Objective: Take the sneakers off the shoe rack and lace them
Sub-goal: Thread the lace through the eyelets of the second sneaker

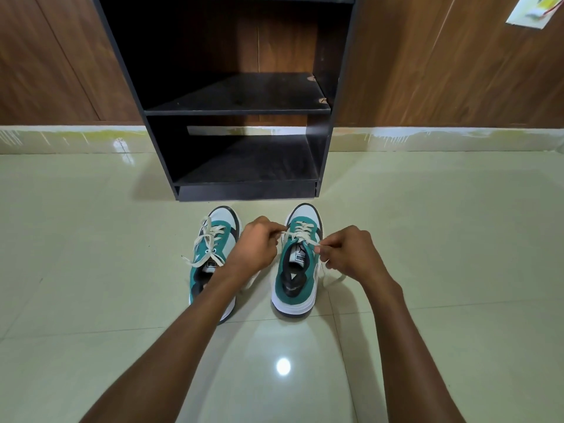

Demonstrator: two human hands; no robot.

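Two green and white sneakers stand side by side on the tiled floor, toes toward the black shoe rack (pixel 238 111). The left sneaker (pixel 210 239) has its white laces lying loose across the tongue; my left forearm hides its right edge. Over the right sneaker (pixel 300 270), my left hand (pixel 254 248) pinches one white lace end at the shoe's left side. My right hand (pixel 348 254) pinches the other lace end at the shoe's right side. The lace (pixel 300 236) runs taut between both hands above the tongue.
The rack's two shelves hold nothing and stand against a wood-panelled wall (pixel 442 62). Glossy cream floor tiles (pixel 91 239) spread out on both sides of the shoes. A paper sheet (pixel 531 10) hangs on the wall at the top right.
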